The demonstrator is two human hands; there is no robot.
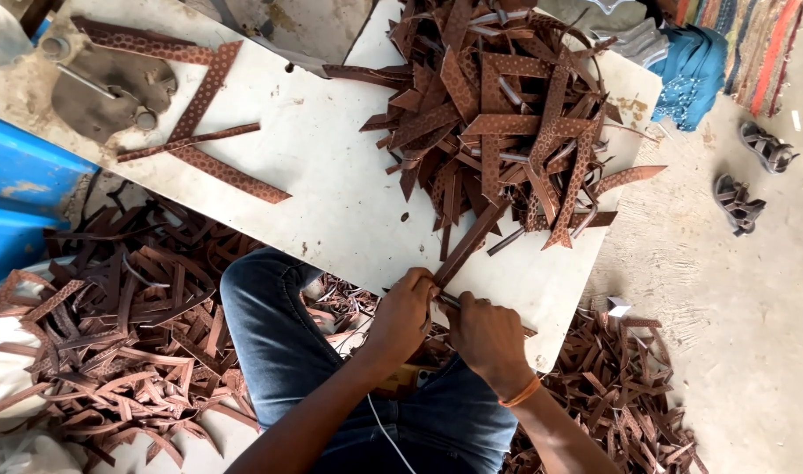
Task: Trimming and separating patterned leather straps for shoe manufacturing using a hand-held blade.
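Note:
My left hand pinches the near end of a long brown leather strap at the near edge of the white board. The strap runs away from me toward a big pile of brown dotted straps. My right hand, with an orange band on the wrist, sits right beside it, closed around something thin and dark that pokes out toward the left hand; I cannot tell what it is. Both hands meet over my blue-jeaned lap.
A few long dotted strips and a flat metal tool lie at the board's far left. Strap offcuts cover the floor at left and right. A blue bin, blue cloth and sandals surround the board.

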